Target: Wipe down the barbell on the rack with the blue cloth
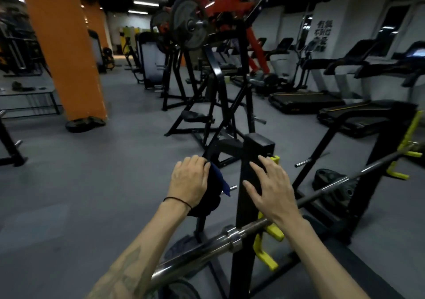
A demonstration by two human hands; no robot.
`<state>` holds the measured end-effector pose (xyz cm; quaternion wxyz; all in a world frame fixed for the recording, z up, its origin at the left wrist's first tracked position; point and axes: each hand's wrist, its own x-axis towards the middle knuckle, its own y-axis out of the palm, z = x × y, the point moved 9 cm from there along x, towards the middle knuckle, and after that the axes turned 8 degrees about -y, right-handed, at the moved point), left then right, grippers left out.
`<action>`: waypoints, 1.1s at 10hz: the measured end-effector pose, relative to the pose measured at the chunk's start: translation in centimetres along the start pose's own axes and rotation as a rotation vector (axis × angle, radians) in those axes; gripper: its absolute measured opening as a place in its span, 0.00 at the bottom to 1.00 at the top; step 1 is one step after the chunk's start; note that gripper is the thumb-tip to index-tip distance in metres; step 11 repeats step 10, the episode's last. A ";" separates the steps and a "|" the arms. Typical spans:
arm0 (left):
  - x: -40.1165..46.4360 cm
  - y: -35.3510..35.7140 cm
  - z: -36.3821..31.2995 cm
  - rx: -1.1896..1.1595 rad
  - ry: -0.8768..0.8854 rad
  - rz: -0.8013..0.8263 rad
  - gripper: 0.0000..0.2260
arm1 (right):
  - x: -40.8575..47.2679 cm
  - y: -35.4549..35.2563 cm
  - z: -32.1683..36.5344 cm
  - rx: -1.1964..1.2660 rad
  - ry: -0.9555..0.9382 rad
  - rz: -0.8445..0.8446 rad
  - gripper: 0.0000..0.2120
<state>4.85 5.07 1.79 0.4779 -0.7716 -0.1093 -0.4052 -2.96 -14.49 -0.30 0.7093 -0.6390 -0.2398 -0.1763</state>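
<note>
From the head view, your left hand [189, 180] sits above the near end of the barbell, its fingers curled over a bunched dark cloth. A blue cloth [222, 180] edge shows just beside your fingertips, hanging down toward the wrist; whether the dark bundle below it is the same cloth is not clear. A thin black band [177, 201] circles that wrist.

Your right hand [270, 189] is spread with straight fingers, holding nothing, in front of the black upright of the rack [247, 174]. You cannot tell whether the fingertips touch the post.

The barbell [230, 235] lies across the rack below both hands, running from the lower left, where its thick chrome sleeve is, up to the right past the far upright. It rests on yellow hooks [272, 231] beside the near post, with more yellow hooks on the far post. Neither hand touches the bar.

Behind the rack stand a plate-loaded machine [190, 25] with a red frame, an orange pillar [66, 52] on the left, and treadmills [305, 98] along the right wall on grey floor [92, 172].
</note>
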 end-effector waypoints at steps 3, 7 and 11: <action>13.6 2.4 -14.7 0.032 0.075 -0.110 0.16 | 7.7 -6.6 -11.4 -0.071 0.000 -0.003 0.35; 12.9 15.2 -18.4 0.248 -0.017 0.380 0.26 | 6.4 -5.5 -18.9 0.046 0.067 0.010 0.35; 11.5 15.7 -17.4 0.163 -0.093 0.489 0.31 | 5.2 -2.7 -18.0 0.063 0.085 0.094 0.37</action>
